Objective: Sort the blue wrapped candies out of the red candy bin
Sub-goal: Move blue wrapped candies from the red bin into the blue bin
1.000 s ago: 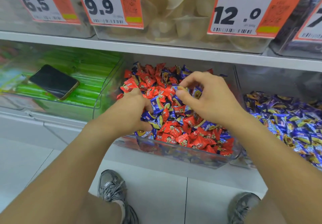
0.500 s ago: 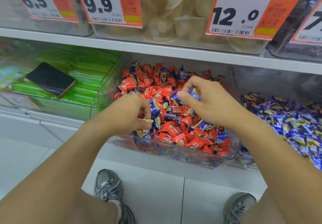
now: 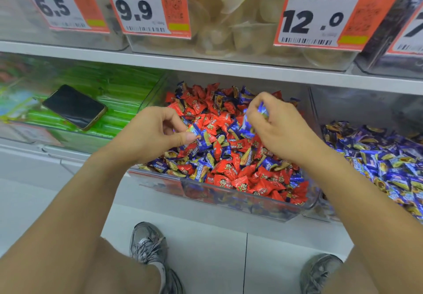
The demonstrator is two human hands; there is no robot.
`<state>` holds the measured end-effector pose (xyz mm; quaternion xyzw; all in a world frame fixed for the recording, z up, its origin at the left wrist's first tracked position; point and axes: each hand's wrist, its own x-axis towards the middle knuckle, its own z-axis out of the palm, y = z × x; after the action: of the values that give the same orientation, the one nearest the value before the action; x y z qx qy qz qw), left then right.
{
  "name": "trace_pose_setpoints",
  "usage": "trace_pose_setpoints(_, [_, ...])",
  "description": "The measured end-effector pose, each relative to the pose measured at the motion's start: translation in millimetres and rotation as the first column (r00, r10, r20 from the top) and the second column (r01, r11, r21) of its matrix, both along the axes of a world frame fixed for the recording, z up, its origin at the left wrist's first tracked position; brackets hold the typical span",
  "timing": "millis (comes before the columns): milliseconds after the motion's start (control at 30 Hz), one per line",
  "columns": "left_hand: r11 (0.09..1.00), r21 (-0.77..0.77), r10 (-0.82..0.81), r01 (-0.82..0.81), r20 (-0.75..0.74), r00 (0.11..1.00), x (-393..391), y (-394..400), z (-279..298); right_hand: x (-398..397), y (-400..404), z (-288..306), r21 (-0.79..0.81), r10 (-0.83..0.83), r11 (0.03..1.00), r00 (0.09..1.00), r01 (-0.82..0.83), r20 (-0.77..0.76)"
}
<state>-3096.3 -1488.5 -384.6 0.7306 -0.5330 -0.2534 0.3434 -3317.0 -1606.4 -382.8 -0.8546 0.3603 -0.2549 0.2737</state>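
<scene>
Blue wrapped candies lie mixed among red candies in the clear red candy bin, which sits on the lower shelf below the 9.9 price tag. Over the bin's left part, the left hand pinches one blue candy between thumb and forefinger; the wrapper's far end is covered by the fingertips. Above the bin's middle, the right hand is raised with its fingers curled around several blue candies, blurred by motion, so how many it holds cannot be told. Both forearms hide the bin's front corners, and the heap's lower layers show only dimly through the front wall.

Right of the bin, a neighbouring bin holds blue candies only, and the picture's edge cuts it off. Left of the bin, a dark phone lies on the clear lid over green packets, their print too blurred to read. Above the bin, pale tubs sit behind reflective plastic beside a 12.0 tag. Below the bin, two grey shoes stand on white floor, the right one partly hidden by the forearm.
</scene>
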Motion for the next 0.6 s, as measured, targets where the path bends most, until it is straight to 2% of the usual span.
trace_pose_setpoints(133, [0.998,-0.045,0.043,-0.044,-0.02,0.999,-5,-7,-8,1,-5,-5,0.209,-0.1,0.976,0.98,0.063,0.172])
trace_pose_setpoints(200, [0.999,-0.033,0.031,-0.034,-0.081,0.996,-9,-11,-10,3,-8,-7,0.237,-0.088,0.971,0.977,0.041,0.194])
trace_pose_setpoints(267, [1.0,-0.015,0.003,-0.004,-0.036,0.999,-13,-16,-12,6,-12,-10,0.126,-0.031,0.992,0.992,0.015,0.124])
trace_pose_setpoints(367, [0.998,0.061,-0.035,0.024,0.18,0.983,-20,-23,-13,9,-13,-13,-0.016,0.038,0.999,0.999,-0.039,-0.019])
trace_pose_setpoints(500, [0.991,0.13,-0.084,0.042,0.339,0.937,-25,-28,-14,15,-16,-12,-0.067,-0.069,0.996,0.992,0.062,-0.104])
trace_pose_setpoints(600, [0.984,0.164,-0.129,0.068,0.394,0.91,-21,-28,-18,20,-15,-12,-0.187,-0.097,0.981,0.96,0.048,-0.263])
